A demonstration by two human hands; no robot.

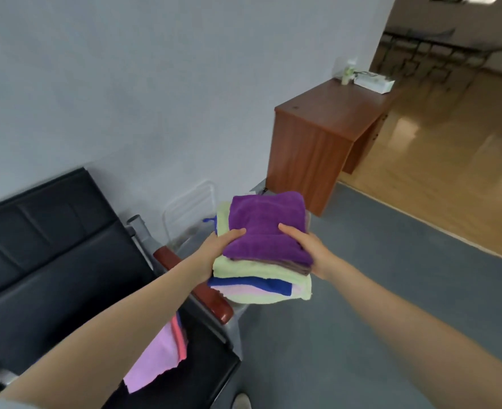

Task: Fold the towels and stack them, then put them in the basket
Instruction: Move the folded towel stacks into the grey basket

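A person's left hand (224,246) and right hand (308,249) clamp a stack of folded terry towels, purple on top (266,231), from both sides to keep it square above what appears to be a clear plastic basket (189,214).

No writing, label, brand, number or sign is showing legibly anywhere in this view. The white box (374,81) and the pale bottle (347,74) sitting on the far wooden counter (326,113) are appearing too small and blurred for any print on them to be made out, and the folded towels (266,246) are showing only plain coloured cloth, with no tag or lettering facing the camera.
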